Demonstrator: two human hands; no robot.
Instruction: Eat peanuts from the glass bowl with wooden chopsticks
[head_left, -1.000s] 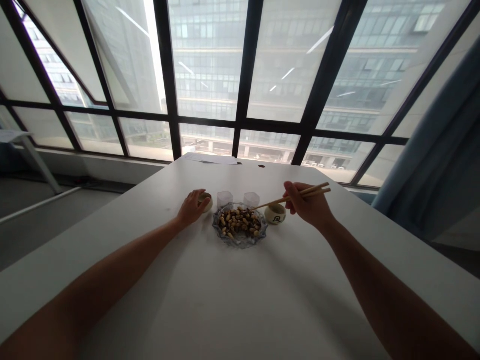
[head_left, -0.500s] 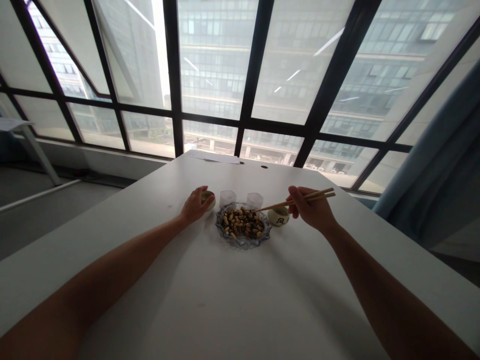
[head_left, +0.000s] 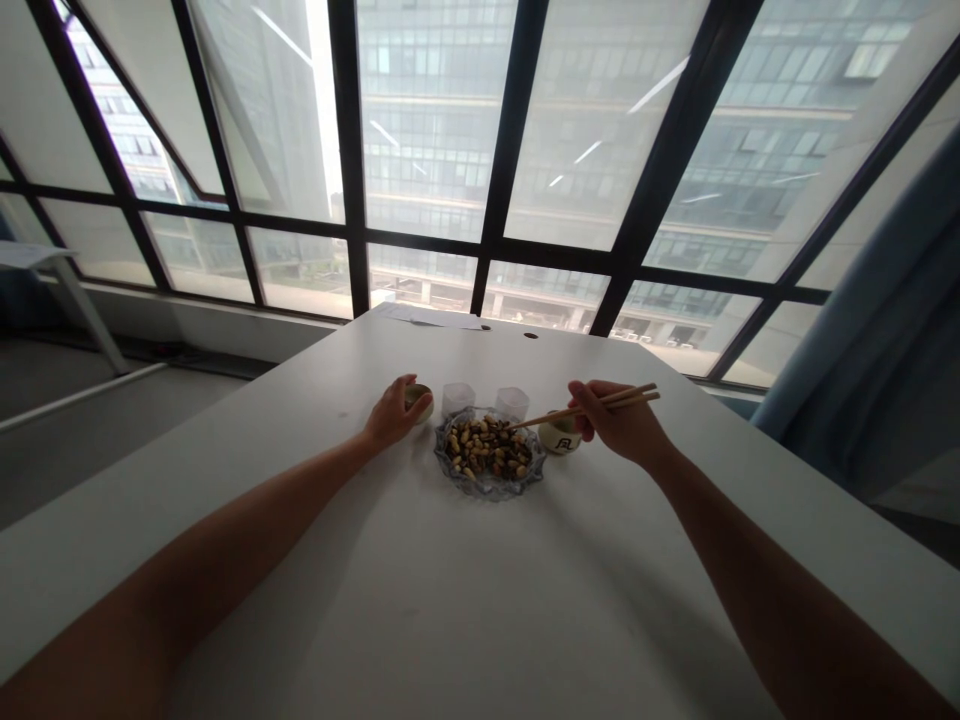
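Note:
My left hand (head_left: 391,413) is wrapped around the side of a small pale-green cup (head_left: 420,405) standing on the table. In my right hand (head_left: 621,420) is a pair of wooden chopsticks (head_left: 551,416), closed round near their back ends. Their tips reach over the back right of a scalloped clear glass bowl (head_left: 491,490), at the edge of a heap of mixed nuts and dark seeds (head_left: 487,447). Whether the tips pinch a piece is too small to tell. Partly behind my right fingers stands a second cup (head_left: 559,437) with a dark character on its side.
Two clear plastic cups (head_left: 458,398) (head_left: 512,402) stand just behind the glass bowl. White paper sheets (head_left: 431,318) lie at the far end of the white table (head_left: 450,600), near two round holes. Windows rise beyond, and a blue curtain (head_left: 862,330) hangs at the right.
My right hand has shifted slightly left and down, bringing the chopsticks with it. My left hand stays on its cup; the whole view has shifted a little.

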